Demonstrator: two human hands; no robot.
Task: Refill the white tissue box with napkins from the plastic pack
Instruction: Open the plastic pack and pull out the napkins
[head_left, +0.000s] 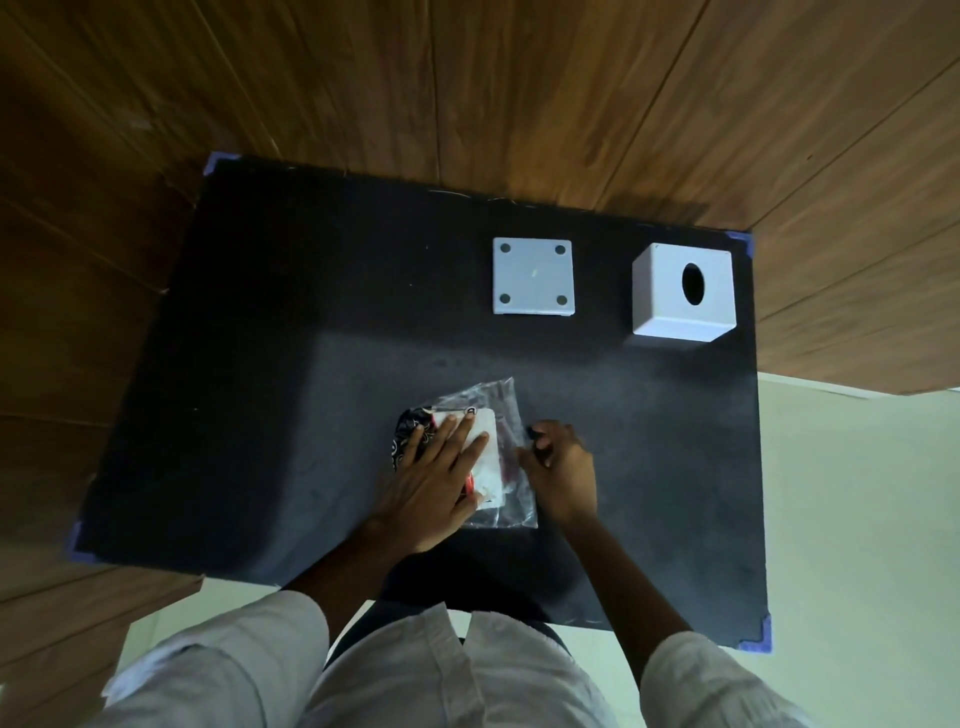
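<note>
A clear plastic pack (506, 415) with white napkins (488, 457) and a dark printed end lies on the black table, near the front middle. My left hand (436, 478) rests flat on top of the pack, fingers spread. My right hand (561, 467) is closed on the pack's right plastic edge. The white tissue box (670, 312), a cube with an oval hole in its top, stands at the back right. Its flat white base plate (533, 276), with four round pads, lies apart to the box's left.
The black table (260, 389) has blue tape on its corners. Wooden panels run behind and to the left of it. A pale floor shows at the right and front. My white sleeves fill the lower edge of the view.
</note>
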